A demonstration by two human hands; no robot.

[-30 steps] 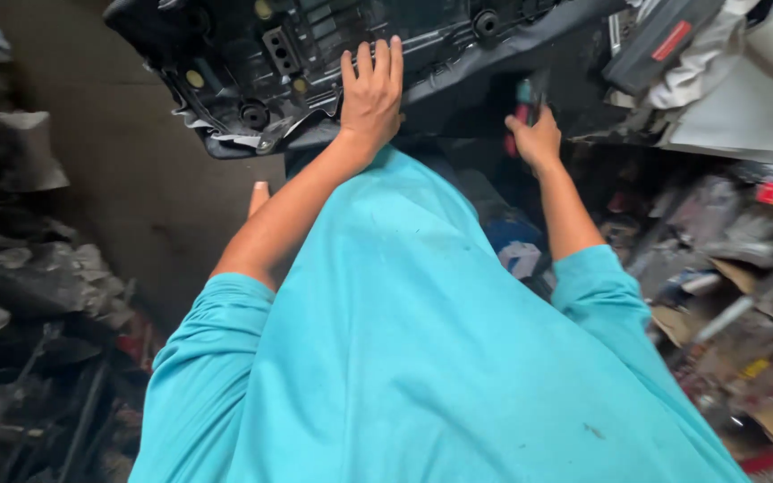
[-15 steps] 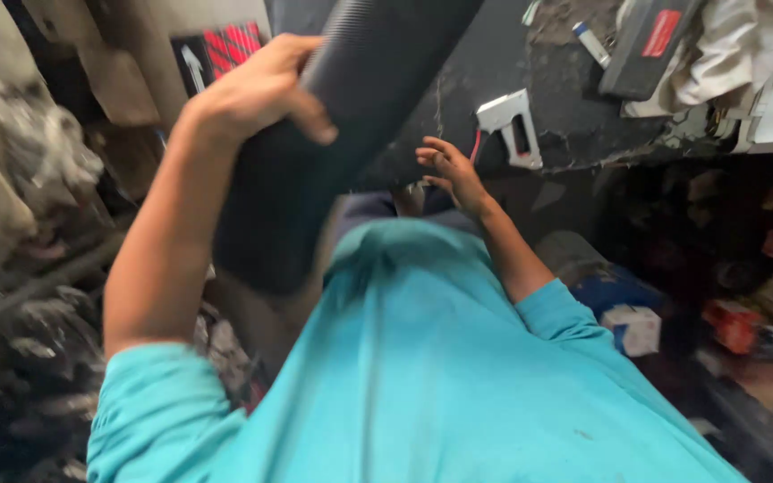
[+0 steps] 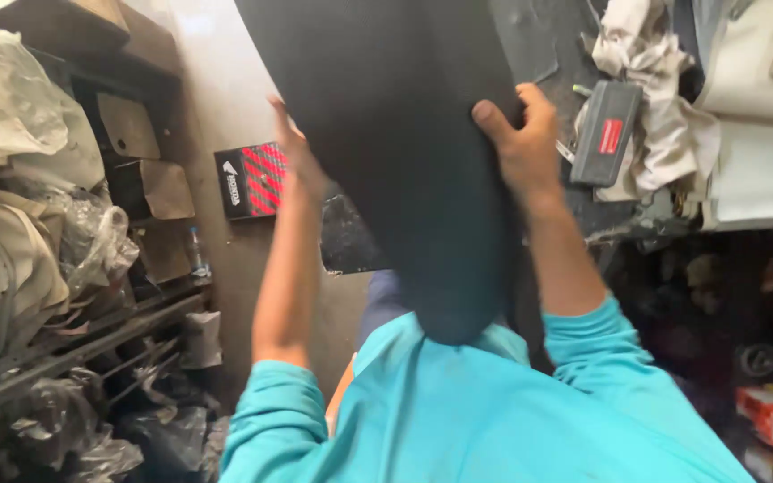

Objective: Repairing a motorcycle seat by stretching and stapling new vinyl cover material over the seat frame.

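A long black padded seat (image 3: pixel 404 152) stands nearly upright in front of me, its narrow end resting against my turquoise shirt. My left hand (image 3: pixel 293 148) presses flat on its left edge, mostly hidden behind the seat. My right hand (image 3: pixel 521 134) grips its right edge, with the thumb over the front face. Both forearms reach upward to it.
A dark worktop (image 3: pixel 547 54) at upper right carries a grey stapler-like tool (image 3: pixel 606 134) and crumpled cloth (image 3: pixel 664 98). A black and red box (image 3: pixel 252 179) leans against the wall. Metal racks with plastic-wrapped covers (image 3: pixel 38 224) fill the left. Boxes clutter the lower right (image 3: pixel 771 416).
The seat has been turned over from its hard underside and lifted upright. My right hand left the worktop and took hold of the seat's right edge. My view swung left.
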